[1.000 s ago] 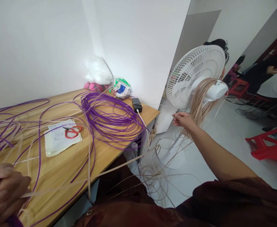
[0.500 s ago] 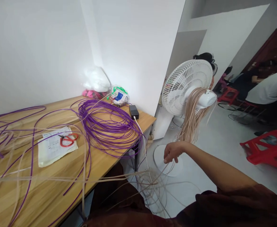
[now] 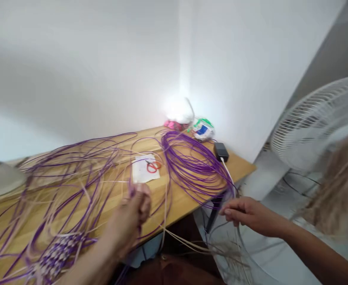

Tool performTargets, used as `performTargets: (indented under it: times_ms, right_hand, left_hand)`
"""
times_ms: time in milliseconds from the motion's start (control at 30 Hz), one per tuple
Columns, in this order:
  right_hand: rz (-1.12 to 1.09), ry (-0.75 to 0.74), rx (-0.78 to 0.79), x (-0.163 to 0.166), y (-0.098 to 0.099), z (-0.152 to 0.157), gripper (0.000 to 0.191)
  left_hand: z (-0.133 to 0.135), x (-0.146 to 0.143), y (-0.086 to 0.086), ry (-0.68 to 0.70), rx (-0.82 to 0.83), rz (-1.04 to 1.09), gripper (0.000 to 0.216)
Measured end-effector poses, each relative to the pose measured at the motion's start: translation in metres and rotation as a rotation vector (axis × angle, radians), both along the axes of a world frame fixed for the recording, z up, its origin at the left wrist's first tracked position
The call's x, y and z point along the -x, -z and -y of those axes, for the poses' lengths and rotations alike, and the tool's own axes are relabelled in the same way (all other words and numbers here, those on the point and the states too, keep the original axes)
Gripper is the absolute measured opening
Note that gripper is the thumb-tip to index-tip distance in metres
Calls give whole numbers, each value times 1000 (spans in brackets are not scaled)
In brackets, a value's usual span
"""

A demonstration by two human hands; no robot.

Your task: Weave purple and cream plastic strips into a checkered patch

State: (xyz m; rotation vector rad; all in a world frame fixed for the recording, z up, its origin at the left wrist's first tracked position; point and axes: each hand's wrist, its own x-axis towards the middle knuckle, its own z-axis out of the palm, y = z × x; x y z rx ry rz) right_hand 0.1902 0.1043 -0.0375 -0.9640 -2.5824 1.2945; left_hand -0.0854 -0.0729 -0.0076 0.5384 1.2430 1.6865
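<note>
I see the purple-and-white woven piece [image 3: 59, 255] lying on the near left part of the wooden table [image 3: 241, 166], with loose strips around it. The left hand [image 3: 134, 215] is blurred above the table and the right hand [image 3: 247, 213] is well apart, beyond the table's edge, both with curled fingers, but I cannot tell whether either one grips a strip. Farther out, red-handled scissors [image 3: 152, 170] rest on paper [image 3: 138, 172] beside the purple coil [image 3: 188, 166].

wall: smooth white painted wall [image 3: 102, 71], rising beyond both the left hand [image 3: 134, 209] and the right hand [image 3: 245, 213]
light: pale glow on the wall beyond the hands; soft grey shading farther left
table: long light-brown wood-grain table [image 3: 242, 165], beneath and beyond the left hand
leg: dark straight table leg [image 3: 213, 218], just left of the right hand
floor: smooth pale grey floor [image 3: 276, 202], beyond the right hand
fan: round white fan with slatted guard [image 3: 295, 134], right of the right hand, blurred
</note>
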Motion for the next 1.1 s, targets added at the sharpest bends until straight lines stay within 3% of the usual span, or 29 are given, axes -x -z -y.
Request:
performTargets:
  times_ms: [67,167,267,367,500,733,900,1100]
  right_hand:
    - [-262,-38,-63,41,-25,22,34]
    - [-480,-96,-118,103,-51,51,33]
    - [-536,-174,-65,150,-56,72,38]
    - [-541,-236,-72,176,-52,88,39]
    - [-561,-290,-97,192,-52,106,33]
    - [-410,-385,140,207,-57,127,28]
    - [-463,-436,-11,210,-62,137,22]
    - [-486,-331,187,207,-51,140,33]
  left_hand:
    - [5,-7,4,79,23,3,33]
    - [8,-20,10,216,-10,-24,34]
    - [19,-20,13,215,-52,-60,34]
    - [35,-10,15,177,-74,-67,35]
    - [54,-4,18,138,-88,-48,34]
    - [75,0,19,113,-84,-133,39]
    - [86,6,16,-2,-75,-173,41]
    - [92,8,11,-39,-97,-74,37]
